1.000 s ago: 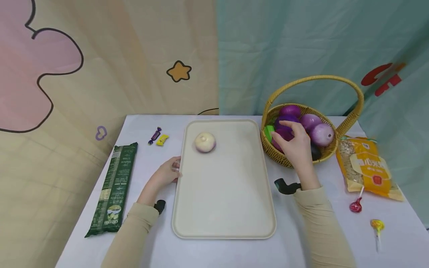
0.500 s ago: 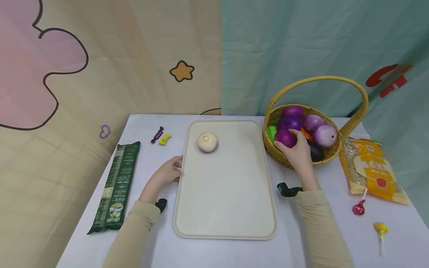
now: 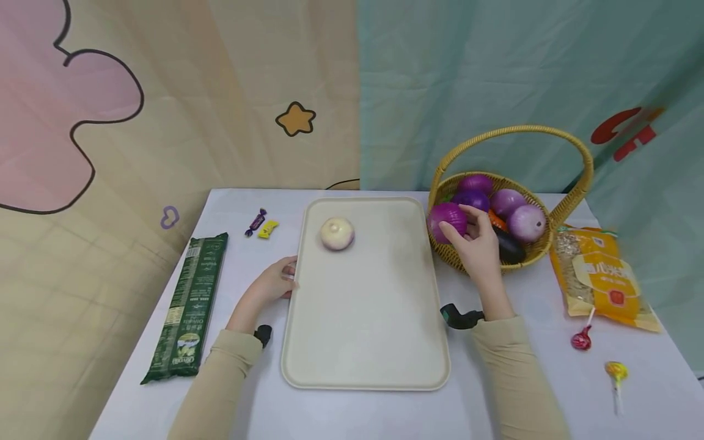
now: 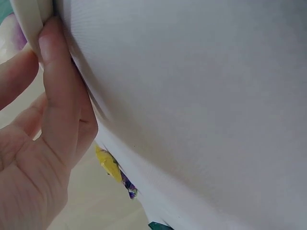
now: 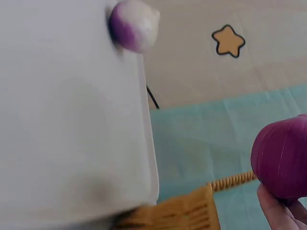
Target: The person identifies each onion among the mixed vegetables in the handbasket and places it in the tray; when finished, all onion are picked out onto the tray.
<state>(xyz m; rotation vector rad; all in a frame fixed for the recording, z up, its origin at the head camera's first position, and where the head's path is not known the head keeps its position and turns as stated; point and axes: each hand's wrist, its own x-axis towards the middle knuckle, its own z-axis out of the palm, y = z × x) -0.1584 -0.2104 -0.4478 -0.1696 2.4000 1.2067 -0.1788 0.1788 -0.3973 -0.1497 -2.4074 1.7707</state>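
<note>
My right hand (image 3: 480, 247) holds a purple onion (image 3: 447, 222) between thumb and fingers, over the left rim of the wicker basket (image 3: 452, 260). The onion also shows at the right edge of the right wrist view, with fingertips (image 5: 273, 208) beneath it. At the left side of the cream tray (image 3: 365, 318), my left hand (image 3: 269, 282) grips the rim; the left wrist view shows its fingers (image 4: 57, 81) right at that edge. A round white-and-purple vegetable (image 3: 337, 233) sits near the tray's far left corner.
The basket holds more purple onions (image 3: 527, 222), an eggplant (image 3: 508, 246) and something orange. Right of it lie a yellow grain bag (image 3: 605, 278) and two lollipops (image 3: 581, 337). A green packet (image 3: 187, 308) and two wrapped candies (image 3: 267, 230) lie left of the tray.
My right hand has reached into the basket, taken hold of the purple onion, and lifted it up and leftward. My left hand has stayed at the tray's edge.
</note>
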